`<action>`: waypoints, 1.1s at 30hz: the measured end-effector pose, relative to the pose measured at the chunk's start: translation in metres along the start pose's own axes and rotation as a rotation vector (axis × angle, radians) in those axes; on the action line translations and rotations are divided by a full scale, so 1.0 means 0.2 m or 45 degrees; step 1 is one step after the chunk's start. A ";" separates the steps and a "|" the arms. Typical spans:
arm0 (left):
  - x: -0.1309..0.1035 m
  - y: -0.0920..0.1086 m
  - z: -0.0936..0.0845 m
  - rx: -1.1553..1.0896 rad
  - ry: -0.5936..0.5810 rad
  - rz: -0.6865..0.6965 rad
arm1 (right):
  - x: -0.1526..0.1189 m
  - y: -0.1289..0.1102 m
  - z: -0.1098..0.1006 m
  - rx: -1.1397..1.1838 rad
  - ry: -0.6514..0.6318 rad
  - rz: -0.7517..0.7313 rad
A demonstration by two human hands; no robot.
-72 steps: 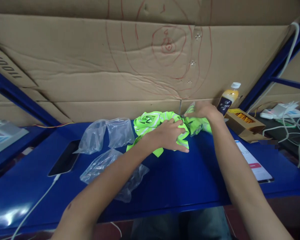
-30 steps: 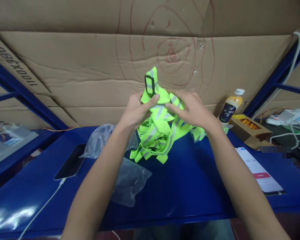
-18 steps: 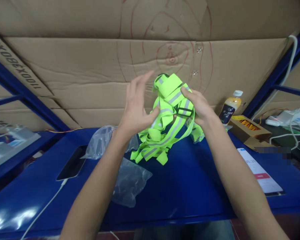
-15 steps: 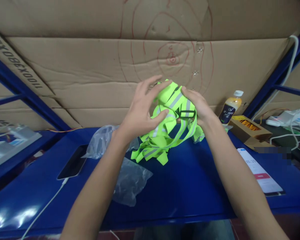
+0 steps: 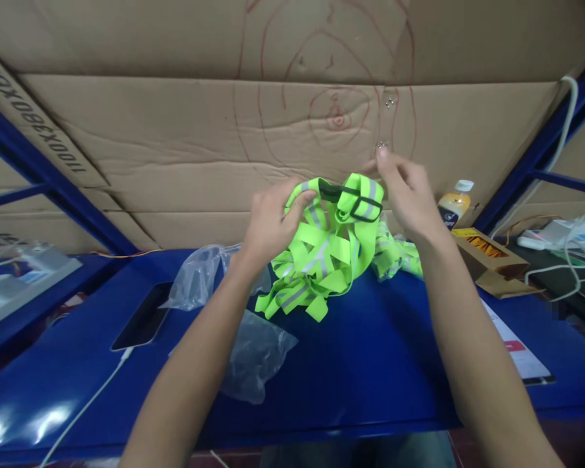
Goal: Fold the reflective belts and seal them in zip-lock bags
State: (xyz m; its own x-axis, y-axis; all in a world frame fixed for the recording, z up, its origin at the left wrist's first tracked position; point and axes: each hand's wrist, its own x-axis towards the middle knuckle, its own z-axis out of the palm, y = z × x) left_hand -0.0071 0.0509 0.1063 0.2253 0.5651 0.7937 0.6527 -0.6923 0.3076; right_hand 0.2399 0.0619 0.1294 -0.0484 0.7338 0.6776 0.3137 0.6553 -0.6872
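Observation:
A tangle of neon-yellow straps (image 5: pixel 322 250) with grey stripes rises from the blue table, its upper part lifted. My left hand (image 5: pixel 275 218) pinches a strap at the upper left of the tangle, beside a black buckle. My right hand (image 5: pixel 404 188) is raised just right of the folded strap with a black slider; its thumb and fingers are apart from the straps, with nothing visible between them. Behind my right wrist lies another bundle of neon straps (image 5: pixel 392 253).
Clear plastic bags (image 5: pixel 258 354) and a dark phone (image 5: pixel 143 315) with a cable lie left on the blue table (image 5: pixel 370 364). At right are a bottle (image 5: pixel 454 203), an open carton (image 5: pixel 497 260) and a lit phone (image 5: pixel 521 351). Cardboard stands behind.
My right hand has let go of the straps and moved up and right. My left hand has closed on a strap and shifted slightly down. The buckle part has turned and the second bundle shows more.

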 end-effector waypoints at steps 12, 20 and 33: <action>0.01 -0.07 -0.06 -0.621 -0.287 -0.325 | -0.04 -0.06 -0.01 -0.204 -0.205 -0.211; 0.00 -0.09 0.01 -0.970 -0.265 -0.522 | -0.02 -0.01 0.00 -0.476 -0.034 -0.243; 0.01 -0.22 0.08 -0.292 0.384 -0.533 | -0.03 0.04 0.04 -0.484 0.096 -0.214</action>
State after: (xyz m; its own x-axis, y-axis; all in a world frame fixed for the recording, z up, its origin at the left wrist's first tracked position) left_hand -0.0230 0.0890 0.0854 -0.2578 0.6828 0.6836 0.4607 -0.5351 0.7081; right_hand 0.2359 0.0651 0.1175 -0.0636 0.5982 0.7988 0.6354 0.6415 -0.4299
